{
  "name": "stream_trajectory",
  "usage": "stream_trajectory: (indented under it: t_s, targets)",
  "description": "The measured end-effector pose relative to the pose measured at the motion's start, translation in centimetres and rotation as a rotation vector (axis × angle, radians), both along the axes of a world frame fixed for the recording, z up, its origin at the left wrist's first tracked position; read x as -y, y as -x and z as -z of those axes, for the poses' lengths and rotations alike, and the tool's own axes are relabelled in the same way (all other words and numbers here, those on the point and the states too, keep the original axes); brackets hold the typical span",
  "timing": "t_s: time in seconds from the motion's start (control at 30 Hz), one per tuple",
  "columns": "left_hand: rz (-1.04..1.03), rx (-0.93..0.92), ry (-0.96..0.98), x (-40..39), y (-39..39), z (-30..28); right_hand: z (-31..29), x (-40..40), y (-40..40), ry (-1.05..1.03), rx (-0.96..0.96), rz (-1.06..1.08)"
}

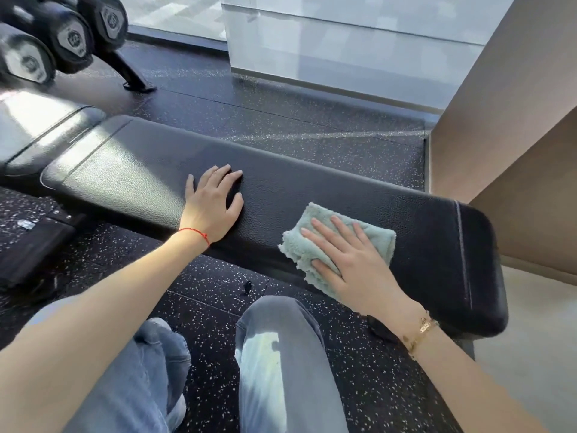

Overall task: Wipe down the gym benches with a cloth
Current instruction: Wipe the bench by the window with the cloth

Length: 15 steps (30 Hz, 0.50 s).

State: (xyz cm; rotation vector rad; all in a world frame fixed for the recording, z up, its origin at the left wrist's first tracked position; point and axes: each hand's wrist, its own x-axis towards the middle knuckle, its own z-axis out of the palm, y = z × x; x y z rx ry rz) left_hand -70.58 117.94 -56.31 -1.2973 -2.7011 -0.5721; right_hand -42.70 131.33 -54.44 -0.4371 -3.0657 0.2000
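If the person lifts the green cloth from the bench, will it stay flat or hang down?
The cloth would probably droop: it looks soft and fluffy, and its folded edges already sag over the edge of the bench. It seems light. Under the flat right hand it likely slides easily on the smooth padding.

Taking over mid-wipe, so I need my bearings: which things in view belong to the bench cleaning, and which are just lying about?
In the job:
black bench pad
green cloth, pressed flat by the right hand
left hand, resting flat on the pad

Lying about:
dumbbells on their rack
second bench pad, far left
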Motion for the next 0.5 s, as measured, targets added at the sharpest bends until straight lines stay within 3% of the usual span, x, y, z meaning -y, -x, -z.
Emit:
stream_trajectory:
  t_s: [0.33, 0.5]
  targets:
    - [0.021, 0.069, -0.076, 1.1, 1.0, -0.8, -0.1, 4.2, 11.0, -0.013, 0.025, -0.090]
    - [-0.076, -0.003, -0.108, 6.0, 7.3, -1.6, 0.0, 5.9, 15.6, 0.017, 0.008, -0.063]
